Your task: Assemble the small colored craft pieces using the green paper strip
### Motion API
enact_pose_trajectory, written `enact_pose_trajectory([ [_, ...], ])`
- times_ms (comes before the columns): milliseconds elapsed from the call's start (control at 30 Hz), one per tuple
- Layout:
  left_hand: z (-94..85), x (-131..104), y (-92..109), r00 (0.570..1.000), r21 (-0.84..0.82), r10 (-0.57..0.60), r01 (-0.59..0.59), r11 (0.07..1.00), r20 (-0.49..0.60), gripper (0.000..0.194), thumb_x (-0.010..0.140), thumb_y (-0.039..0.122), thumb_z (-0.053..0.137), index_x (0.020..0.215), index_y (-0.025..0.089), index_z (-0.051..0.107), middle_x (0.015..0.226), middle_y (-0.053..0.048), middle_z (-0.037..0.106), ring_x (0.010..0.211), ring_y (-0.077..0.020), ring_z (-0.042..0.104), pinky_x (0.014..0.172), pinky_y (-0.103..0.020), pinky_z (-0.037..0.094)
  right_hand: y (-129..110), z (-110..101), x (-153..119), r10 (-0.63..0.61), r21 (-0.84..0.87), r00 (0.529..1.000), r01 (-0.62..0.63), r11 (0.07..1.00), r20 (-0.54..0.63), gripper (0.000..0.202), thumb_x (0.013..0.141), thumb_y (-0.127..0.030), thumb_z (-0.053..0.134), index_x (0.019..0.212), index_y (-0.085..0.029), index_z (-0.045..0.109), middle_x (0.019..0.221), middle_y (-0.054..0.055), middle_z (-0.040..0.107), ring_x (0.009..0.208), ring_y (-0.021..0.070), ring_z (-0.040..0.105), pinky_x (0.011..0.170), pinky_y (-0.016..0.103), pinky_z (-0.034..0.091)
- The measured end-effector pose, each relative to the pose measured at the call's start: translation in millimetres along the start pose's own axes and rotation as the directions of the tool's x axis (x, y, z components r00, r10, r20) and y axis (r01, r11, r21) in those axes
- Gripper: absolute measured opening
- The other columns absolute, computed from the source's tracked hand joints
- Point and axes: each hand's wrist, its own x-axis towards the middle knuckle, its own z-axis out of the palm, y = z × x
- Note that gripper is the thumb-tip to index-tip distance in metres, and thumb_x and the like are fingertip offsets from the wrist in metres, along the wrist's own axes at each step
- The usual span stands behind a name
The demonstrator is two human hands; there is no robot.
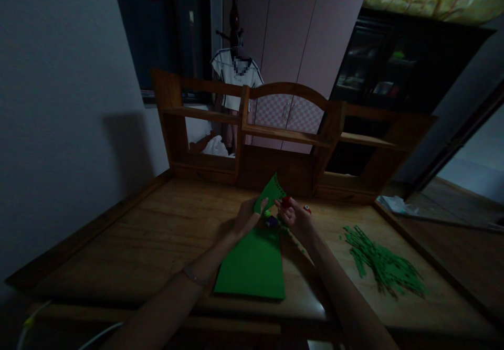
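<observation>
My left hand (248, 216) is closed on the edge of a green sheet (269, 190), thumb on top. The sheet stands tilted up and has a row of small notches or holes along its right edge. In my closed right hand (297, 221) is a small red object (286, 202), its kind too dark to make out, close to the notched edge. A purple and light-green item (271, 220) sits between my hands, partly hidden. Below them a larger green sheet (254, 266) lies flat on the wooden desk (165, 234).
A heap of thin green strips (380, 261) lies on the desk to the right. Another small red-and-white object (307, 210) shows behind my right hand. The desk's wooden shelf unit (283, 135) rises at the back. A white cable (100, 334) hangs at the lower left.
</observation>
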Motion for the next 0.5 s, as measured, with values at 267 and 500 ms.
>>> enact_pose_trajectory([
  [267, 1.4, 0.6, -2.0, 0.999, 0.001, -0.011, 0.011, 1.0, -0.035, 0.045, 0.085, 0.049, 0.043, 0.099, 0.015, 0.067, 0.087, -0.006, 0.069, 0.082, -0.0212, 0.062, 0.07, -0.027, 0.046, -1.1, -1.8, 0.7, -0.038, 0.004, 0.998, 0.039, 0.999, -0.043, 0.022, 0.071, -0.03, 0.071, 0.086, -0.02, 0.058, 0.099, 0.007, 0.067, 0.11, 0.0237, 0.057, 0.086, 0.031, 0.052],
  [500, 1.6, 1.3, -3.9, 0.999, 0.001, -0.019, 0.019, 1.0, -0.042, 0.044, 0.085, 0.05, 0.044, 0.097, 0.015, 0.067, 0.088, -0.006, 0.07, 0.083, -0.0207, 0.063, 0.071, -0.027, 0.046, -4.1, -3.9, 1.7, -0.008, 0.007, 0.998, 0.008, 1.0, -0.069, 0.022, 0.074, -0.033, 0.067, 0.087, -0.018, 0.059, 0.099, 0.011, 0.067, 0.107, 0.0238, 0.059, 0.082, 0.03, 0.054],
])
